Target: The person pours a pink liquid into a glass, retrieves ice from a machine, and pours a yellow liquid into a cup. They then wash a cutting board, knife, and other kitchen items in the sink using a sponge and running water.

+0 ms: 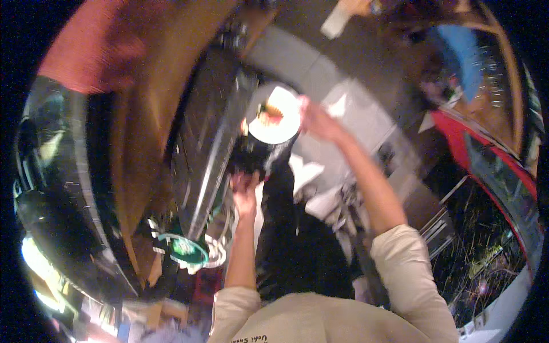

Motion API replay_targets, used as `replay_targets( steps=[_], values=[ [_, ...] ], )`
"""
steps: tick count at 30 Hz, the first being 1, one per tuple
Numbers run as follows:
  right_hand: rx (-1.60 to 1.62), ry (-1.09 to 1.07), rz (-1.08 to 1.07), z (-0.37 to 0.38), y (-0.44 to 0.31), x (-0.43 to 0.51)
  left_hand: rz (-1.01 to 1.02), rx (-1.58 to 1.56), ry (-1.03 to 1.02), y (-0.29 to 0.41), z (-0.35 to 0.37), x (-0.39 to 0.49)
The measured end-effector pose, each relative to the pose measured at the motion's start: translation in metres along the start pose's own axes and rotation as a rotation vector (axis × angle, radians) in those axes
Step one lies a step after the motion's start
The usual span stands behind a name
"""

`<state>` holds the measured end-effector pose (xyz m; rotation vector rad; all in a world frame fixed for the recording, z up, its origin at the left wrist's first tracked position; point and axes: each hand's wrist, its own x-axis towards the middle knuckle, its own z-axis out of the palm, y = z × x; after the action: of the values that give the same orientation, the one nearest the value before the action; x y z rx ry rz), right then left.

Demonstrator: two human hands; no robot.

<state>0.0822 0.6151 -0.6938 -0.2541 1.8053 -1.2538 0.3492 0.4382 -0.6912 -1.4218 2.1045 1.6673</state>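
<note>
My right hand (315, 119) grips the right edge of a white plate (285, 124). On the plate lie some orange and dark green food (273, 115) and a white piece that looks like a folded napkin or paper (283, 99). My left hand (245, 184) is lower and to the left, below the plate and apart from it. Its fingers are blurred against a dark area, so whether they hold anything cannot be told. A long dark counter edge with a bright metal strip (210, 171) runs beside both hands.
A green-rimmed round container (184, 251) stands at lower left. Pale floor tiles (364, 115) with white scraps or papers lie to the right. A red-edged panel (459, 145) is at far right. Another person's hand (356, 6) shows at the top, and a red shape (90, 55) at upper left.
</note>
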Motion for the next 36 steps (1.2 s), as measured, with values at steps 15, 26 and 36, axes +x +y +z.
replay_targets(
  steps=[15,26,36],
  values=[
    [0.281,-0.362,-0.016,0.002,-0.018,0.056,0.001,0.598,-0.348,-0.108,0.024,0.07],
    [-0.083,-0.156,0.017,-0.028,0.003,0.036,-0.487,-0.064,-0.2,-0.077,0.047,0.078],
    [0.02,-0.095,-0.092,-0.01,-0.043,0.013,-0.447,-0.088,-0.208,-0.079,0.035,0.078]
  ],
)
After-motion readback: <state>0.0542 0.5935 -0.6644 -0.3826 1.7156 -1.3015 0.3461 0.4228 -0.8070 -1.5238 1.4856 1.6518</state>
